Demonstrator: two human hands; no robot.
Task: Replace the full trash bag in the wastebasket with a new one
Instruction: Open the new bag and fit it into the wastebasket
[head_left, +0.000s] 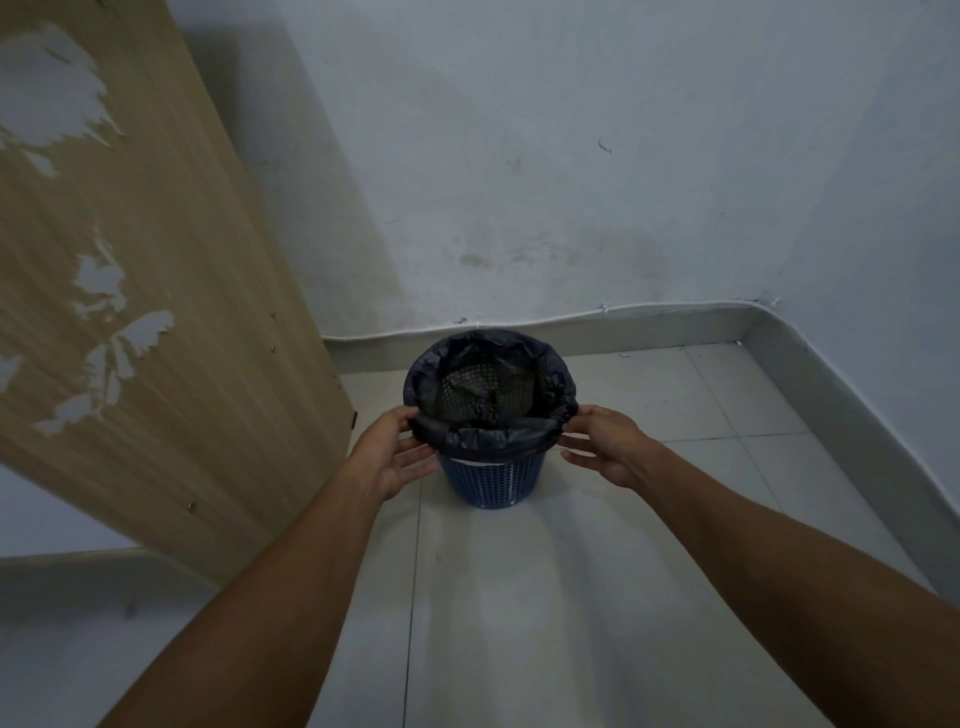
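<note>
Bag (488, 439) cuff hides wastebasket (488, 480) rim; left hand (387, 457), right hand (605, 441) grip unclear.
</note>
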